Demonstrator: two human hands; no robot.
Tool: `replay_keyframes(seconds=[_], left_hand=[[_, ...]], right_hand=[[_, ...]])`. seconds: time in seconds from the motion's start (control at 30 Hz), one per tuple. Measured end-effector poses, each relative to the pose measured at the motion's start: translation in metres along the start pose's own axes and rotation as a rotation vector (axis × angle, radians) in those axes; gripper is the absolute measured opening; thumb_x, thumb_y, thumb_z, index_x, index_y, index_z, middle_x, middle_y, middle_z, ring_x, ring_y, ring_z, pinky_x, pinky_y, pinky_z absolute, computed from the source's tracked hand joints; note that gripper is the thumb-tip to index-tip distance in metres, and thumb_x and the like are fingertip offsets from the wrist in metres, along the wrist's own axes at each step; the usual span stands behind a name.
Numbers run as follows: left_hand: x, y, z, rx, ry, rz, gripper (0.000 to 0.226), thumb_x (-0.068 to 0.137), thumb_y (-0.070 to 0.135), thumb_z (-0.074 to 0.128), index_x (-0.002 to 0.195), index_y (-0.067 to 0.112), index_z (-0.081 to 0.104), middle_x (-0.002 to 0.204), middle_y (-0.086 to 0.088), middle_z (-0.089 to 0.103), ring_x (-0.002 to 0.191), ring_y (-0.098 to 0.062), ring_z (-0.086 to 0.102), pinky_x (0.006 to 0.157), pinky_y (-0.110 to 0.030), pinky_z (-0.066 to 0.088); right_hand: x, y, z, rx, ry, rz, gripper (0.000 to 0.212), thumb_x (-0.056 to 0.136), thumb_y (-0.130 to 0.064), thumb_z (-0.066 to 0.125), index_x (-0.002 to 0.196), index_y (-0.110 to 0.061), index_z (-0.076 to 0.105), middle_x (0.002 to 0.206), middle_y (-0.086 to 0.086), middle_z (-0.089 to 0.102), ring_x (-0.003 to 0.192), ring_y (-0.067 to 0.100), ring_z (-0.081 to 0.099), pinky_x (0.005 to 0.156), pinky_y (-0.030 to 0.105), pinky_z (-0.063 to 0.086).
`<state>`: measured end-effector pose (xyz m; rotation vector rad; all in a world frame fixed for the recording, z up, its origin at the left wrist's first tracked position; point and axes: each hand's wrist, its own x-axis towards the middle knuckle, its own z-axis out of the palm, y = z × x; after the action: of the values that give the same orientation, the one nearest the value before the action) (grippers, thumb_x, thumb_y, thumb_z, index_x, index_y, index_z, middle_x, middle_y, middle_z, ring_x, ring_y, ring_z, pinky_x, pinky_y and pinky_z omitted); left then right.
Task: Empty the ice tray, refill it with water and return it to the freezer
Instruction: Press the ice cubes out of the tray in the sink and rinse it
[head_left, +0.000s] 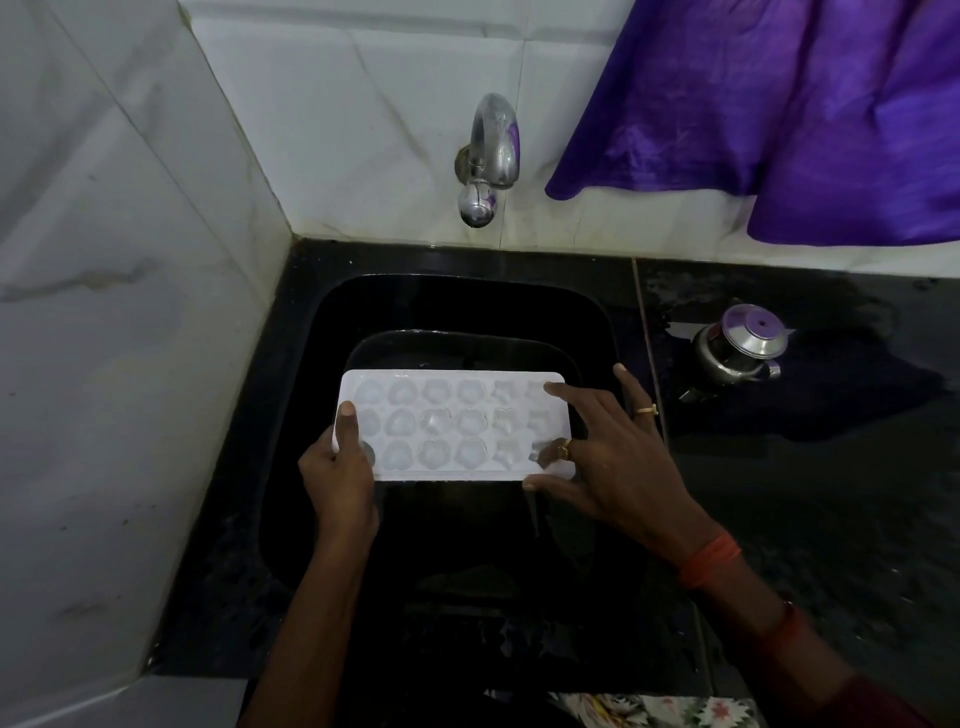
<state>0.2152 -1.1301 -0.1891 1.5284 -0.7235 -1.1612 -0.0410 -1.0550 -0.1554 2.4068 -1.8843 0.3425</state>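
A white ice tray (447, 423) with several shaped cells is held level above the black sink (322, 332). My left hand (340, 470) grips its left end, thumb on top. My right hand (602, 447) lies over the right end with fingers spread flat across the cells and thumb along the front edge; two rings show on it. Whether the cells hold ice or water is hard to tell. A steel tap (491, 156) sticks out of the tiled wall above the sink, with no water running.
A small steel pot with a lid (740, 345) stands on the wet black counter (831, 467) to the right. A purple cloth (779, 109) hangs at the upper right. White tiled walls (104, 312) close in the left side and back.
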Motion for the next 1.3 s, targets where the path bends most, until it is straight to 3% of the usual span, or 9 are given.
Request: replay_keyframes(seconds=[0.07, 0.17, 0.33, 0.67, 0.8, 0.9, 1.0, 1.13, 1.3], left_hand=[[0.000, -0.001, -0.001, -0.001, -0.002, 0.004, 0.037, 0.101, 0.035, 0.058, 0.078, 0.007, 0.056, 0.062, -0.002, 0.045, 0.055, -0.012, 0.042, 0.051, -0.025, 0.038], [-0.001, 0.000, -0.001, 0.012, 0.004, 0.015, 0.049, 0.102, 0.033, 0.057, 0.061, 0.014, 0.037, 0.047, 0.011, 0.036, 0.043, -0.004, 0.033, 0.044, -0.021, 0.032], [-0.004, 0.003, 0.001, -0.005, 0.004, 0.008, 0.052, 0.103, 0.030, 0.056, 0.059, 0.017, 0.031, 0.044, 0.013, 0.031, 0.040, -0.002, 0.028, 0.041, -0.018, 0.029], [-0.005, 0.003, 0.000, 0.009, 0.011, 0.025, 0.051, 0.103, 0.029, 0.056, 0.059, 0.017, 0.033, 0.043, 0.015, 0.034, 0.040, -0.001, 0.031, 0.041, -0.018, 0.032], [-0.006, 0.003, 0.000, 0.008, 0.009, 0.013, 0.050, 0.103, 0.030, 0.056, 0.060, 0.016, 0.035, 0.044, 0.014, 0.034, 0.040, -0.001, 0.031, 0.041, -0.018, 0.032], [-0.002, 0.001, -0.003, 0.017, 0.009, 0.003, 0.044, 0.102, 0.034, 0.057, 0.066, 0.010, 0.045, 0.054, 0.005, 0.042, 0.049, -0.006, 0.039, 0.047, -0.023, 0.037], [0.000, 0.000, -0.004, 0.004, 0.004, -0.001, 0.037, 0.101, 0.036, 0.058, 0.078, 0.007, 0.056, 0.067, -0.004, 0.048, 0.060, -0.014, 0.045, 0.054, -0.027, 0.041], [-0.002, 0.004, -0.002, 0.006, 0.026, 0.016, 0.048, 0.102, 0.032, 0.057, 0.060, 0.015, 0.040, 0.053, 0.007, 0.041, 0.049, -0.007, 0.039, 0.047, -0.023, 0.036], [-0.001, 0.003, -0.003, -0.008, 0.019, 0.006, 0.046, 0.102, 0.034, 0.058, 0.066, 0.010, 0.042, 0.058, 0.002, 0.041, 0.053, -0.010, 0.040, 0.050, -0.025, 0.036]], right_hand=[[0.000, 0.001, 0.000, -0.003, -0.029, -0.005, 0.051, 0.088, -0.073, 0.044, 0.087, -0.036, 0.078, 0.143, 0.005, 0.055, 0.128, 0.021, 0.053, 0.122, 0.059, 0.013], [-0.001, 0.001, -0.001, -0.031, -0.025, -0.017, 0.050, 0.087, -0.072, 0.046, 0.086, -0.035, 0.079, 0.142, 0.003, 0.057, 0.126, 0.019, 0.054, 0.122, 0.059, 0.014], [-0.001, -0.001, -0.002, -0.054, -0.013, 0.003, 0.050, 0.085, -0.070, 0.047, 0.086, -0.032, 0.080, 0.138, 0.002, 0.060, 0.123, 0.019, 0.056, 0.121, 0.058, 0.014], [-0.001, -0.004, -0.004, -0.125, -0.052, 0.023, 0.054, 0.084, -0.071, 0.045, 0.083, -0.030, 0.080, 0.136, 0.002, 0.062, 0.120, 0.020, 0.059, 0.125, 0.052, 0.001], [-0.001, -0.005, -0.006, -0.157, -0.124, 0.027, 0.054, 0.087, -0.072, 0.042, 0.093, -0.034, 0.079, 0.144, 0.007, 0.055, 0.127, 0.022, 0.053, 0.125, 0.055, 0.001], [-0.001, -0.005, -0.007, -0.176, -0.149, 0.019, 0.053, 0.090, -0.071, 0.040, 0.101, -0.034, 0.078, 0.147, 0.010, 0.052, 0.129, 0.023, 0.052, 0.123, 0.058, 0.007], [-0.001, -0.007, -0.010, -0.189, -0.117, 0.024, 0.051, 0.091, -0.070, 0.043, 0.103, -0.034, 0.077, 0.144, 0.009, 0.054, 0.128, 0.024, 0.055, 0.124, 0.056, 0.002], [-0.001, -0.008, -0.011, -0.153, -0.053, 0.028, 0.049, 0.089, -0.069, 0.047, 0.098, -0.033, 0.078, 0.138, 0.006, 0.060, 0.124, 0.022, 0.058, 0.124, 0.055, 0.001], [-0.003, -0.008, -0.008, -0.140, -0.078, 0.010, 0.049, 0.093, -0.067, 0.043, 0.101, -0.033, 0.077, 0.144, 0.009, 0.055, 0.127, 0.023, 0.056, 0.124, 0.058, 0.005]])
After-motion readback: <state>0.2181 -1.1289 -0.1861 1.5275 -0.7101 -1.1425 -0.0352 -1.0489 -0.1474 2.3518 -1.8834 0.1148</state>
